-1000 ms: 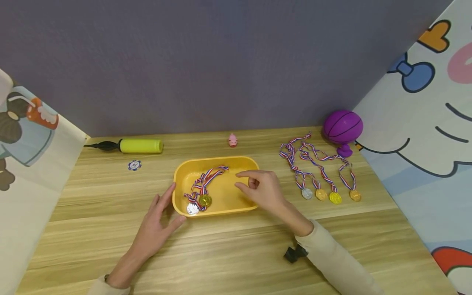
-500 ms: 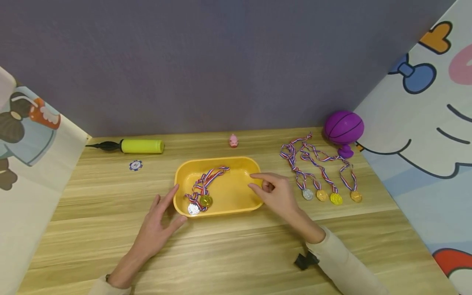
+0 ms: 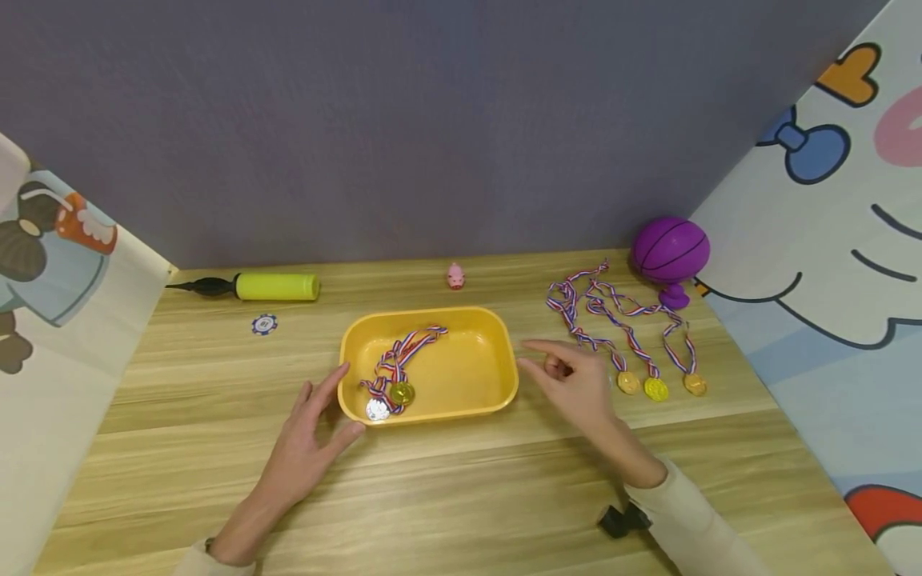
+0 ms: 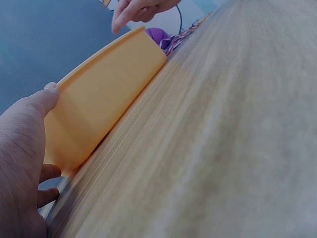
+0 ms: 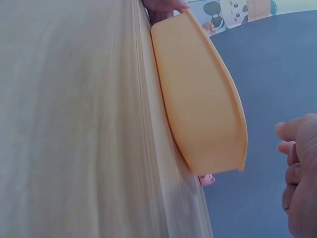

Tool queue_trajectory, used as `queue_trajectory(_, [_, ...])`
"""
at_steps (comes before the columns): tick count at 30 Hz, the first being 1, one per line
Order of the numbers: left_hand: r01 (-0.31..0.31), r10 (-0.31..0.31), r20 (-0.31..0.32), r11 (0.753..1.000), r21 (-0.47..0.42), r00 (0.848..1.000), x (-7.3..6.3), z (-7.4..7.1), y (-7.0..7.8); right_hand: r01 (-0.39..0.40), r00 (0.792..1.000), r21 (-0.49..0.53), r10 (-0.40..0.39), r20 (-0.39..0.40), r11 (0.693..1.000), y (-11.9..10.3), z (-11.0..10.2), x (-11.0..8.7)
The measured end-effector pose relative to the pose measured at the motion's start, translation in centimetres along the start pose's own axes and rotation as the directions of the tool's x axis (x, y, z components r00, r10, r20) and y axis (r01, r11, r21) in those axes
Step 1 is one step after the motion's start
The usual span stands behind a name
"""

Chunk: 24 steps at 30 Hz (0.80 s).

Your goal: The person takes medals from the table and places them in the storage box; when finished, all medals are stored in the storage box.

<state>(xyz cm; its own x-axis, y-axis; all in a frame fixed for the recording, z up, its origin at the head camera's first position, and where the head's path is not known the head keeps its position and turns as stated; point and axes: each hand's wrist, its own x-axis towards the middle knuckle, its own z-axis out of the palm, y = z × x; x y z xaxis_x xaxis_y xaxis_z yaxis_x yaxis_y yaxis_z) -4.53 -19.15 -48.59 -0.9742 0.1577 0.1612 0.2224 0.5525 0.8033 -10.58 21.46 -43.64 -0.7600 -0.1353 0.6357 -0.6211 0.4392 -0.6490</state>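
A yellow plastic basin [image 3: 461, 368] stands on the wooden table. In it lie a gold medal [image 3: 402, 393] and a silver medal [image 3: 377, 410], their striped ribbons bunched together. My left hand [image 3: 302, 444] rests at the basin's left end, thumb and fingers spread along its wall; in the left wrist view the thumb touches the rim. Just past the right end hovers my right hand [image 3: 576, 384], holding nothing. Its index finger and thumb point at the basin with a gap between them, while the other fingers curl in. Right of it lie several medals [image 3: 655, 390] with tangled ribbons.
At the back right sit a purple ball [image 3: 671, 250] and a small purple duck [image 3: 674, 296]. A pink pig figure [image 3: 455, 276] stands behind the basin. To the back left lie a yellow-green hand pump [image 3: 277, 287] and a poker chip [image 3: 264, 324]. A grey panel [image 3: 446, 128] bounds the back.
My right hand has moved from over the basin out to the right, past its rim, and now covers the silver medal outside. The left hand and basin have stayed put.
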Motion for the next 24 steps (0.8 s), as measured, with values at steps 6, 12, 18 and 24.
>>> queue_trajectory(6, [-0.006,0.006,-0.004,1.0,0.009,1.0,0.0,0.1,-0.2,0.022,0.999,-0.022,-0.023,-0.026,0.999,0.5,-1.3,-0.5])
queue_trajectory(12, [-0.012,0.012,-0.006,1.0,0.006,1.0,0.0,0.0,0.0,-0.023,0.999,-0.054,0.021,-0.043,0.998,0.7,-2.5,-1.0])
queue_trajectory(18, [-0.024,0.024,-0.015,1.0,0.012,1.0,0.0,0.2,-0.2,-0.061,0.995,-0.084,0.054,-0.082,0.995,1.8,-3.7,-1.8])
queue_trajectory(24, [-0.034,0.034,-0.019,0.999,0.013,0.999,0.0,0.2,-0.2,-0.112,0.989,-0.141,0.096,-0.114,0.984,2.7,-5.1,-2.4])
